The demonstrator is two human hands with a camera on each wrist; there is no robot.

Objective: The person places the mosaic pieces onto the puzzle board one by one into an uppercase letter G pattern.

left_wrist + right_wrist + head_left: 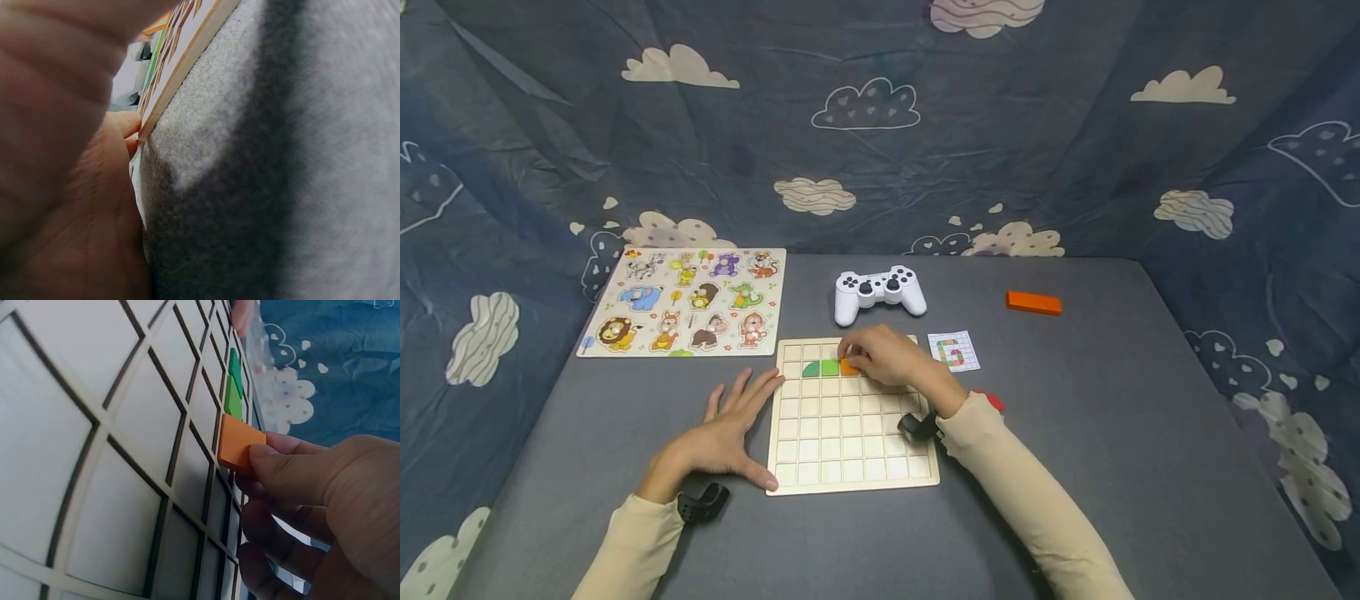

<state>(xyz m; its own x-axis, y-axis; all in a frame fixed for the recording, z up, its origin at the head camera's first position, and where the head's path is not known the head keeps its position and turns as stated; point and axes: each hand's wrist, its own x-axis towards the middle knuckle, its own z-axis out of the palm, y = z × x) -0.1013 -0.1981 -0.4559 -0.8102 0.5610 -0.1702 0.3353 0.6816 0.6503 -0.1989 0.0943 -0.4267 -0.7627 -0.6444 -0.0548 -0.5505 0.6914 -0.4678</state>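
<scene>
My right hand (886,357) pinches an orange square tile (240,444) between thumb and fingers, at the upper part of a wooden grid board (852,427). Left of that tile, a light green square tile (830,367) and a dark green rounded tile (811,369) lie in neighbouring cells of one row. My left hand (724,433) has its fingers spread, with thumb and fingertips touching the board's left edge. In the left wrist view the board's side (187,69) shows beside the fingers.
A pattern card (953,352) lies right of the board, with a red piece (990,400) partly hidden by the right arm. Behind are a white game controller (880,293), an orange block (1033,302) and an animal puzzle board (685,304) at left.
</scene>
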